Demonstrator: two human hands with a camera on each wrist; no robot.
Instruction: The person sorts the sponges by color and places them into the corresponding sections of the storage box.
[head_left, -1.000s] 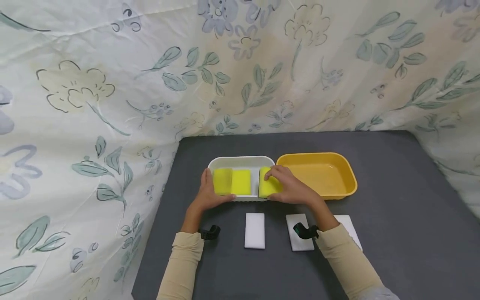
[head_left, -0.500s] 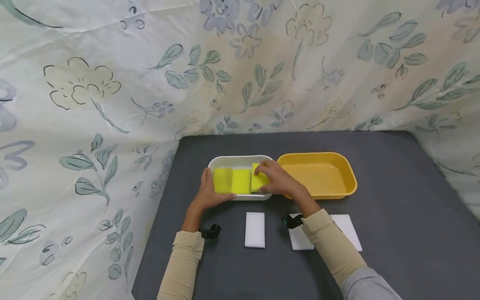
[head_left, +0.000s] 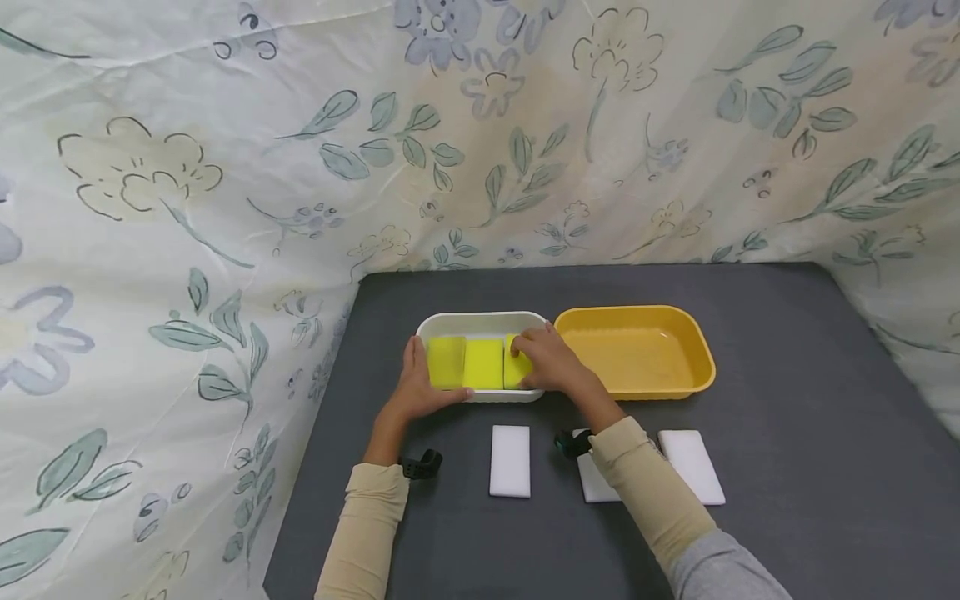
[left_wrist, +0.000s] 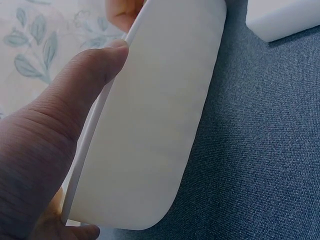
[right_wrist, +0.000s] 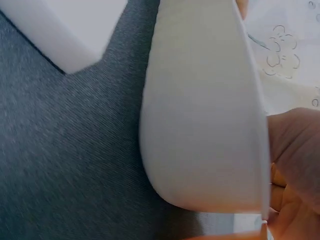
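A white plastic tray lies on the dark tabletop, its outer wall filling much of both wrist views. My left hand grips its left end, the thumb laid along the front rim. Inside sit three yellow sponges side by side: a left one, a middle one and a right one. Over the tray's right end, my right hand holds the right sponge between thumb and curled fingers. Part of that sponge is hidden behind the hand.
Close against the white tray's right end stands a yellow-orange tray with nothing in it. Nearer the body lie three white blocks, one in the middle, one partly under the right forearm and one further right. Floral cloth hangs behind.
My right hand has moved left with the right sponge, from the white tray's right end to beside the middle sponge, and lowered it. The left hand has stayed on the tray's end.
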